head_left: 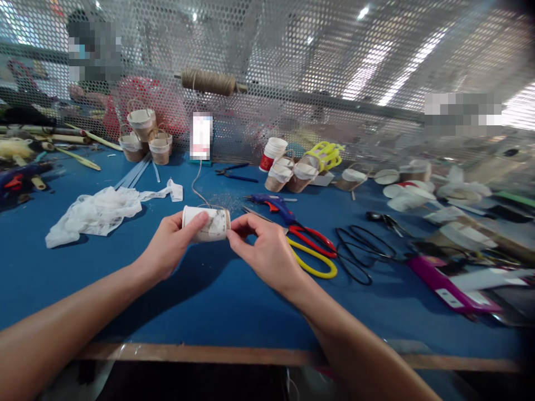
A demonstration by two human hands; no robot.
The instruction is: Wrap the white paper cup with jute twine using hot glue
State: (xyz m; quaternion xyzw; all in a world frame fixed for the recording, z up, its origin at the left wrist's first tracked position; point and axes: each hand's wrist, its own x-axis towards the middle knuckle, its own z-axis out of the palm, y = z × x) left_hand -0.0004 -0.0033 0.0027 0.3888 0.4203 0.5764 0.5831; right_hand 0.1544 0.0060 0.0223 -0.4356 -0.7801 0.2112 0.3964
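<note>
My left hand point(169, 245) grips a white paper cup point(208, 224) lying on its side above the blue table point(217, 289), thumb over its top. My right hand point(263, 248) pinches the cup's right end with closed fingers. A thin twine strand point(195, 186) runs from the cup up to a spool of brown twine point(209, 82) hung on the perforated screen.
Red-and-yellow scissors point(311, 250), black scissors point(359, 245) and a blue glue gun point(271, 203) lie right of my hands. White mesh fabric point(96, 211) lies at left. Twine-wrapped cups point(144, 139) and more cups point(288, 170) stand behind. A person sits beyond the screen.
</note>
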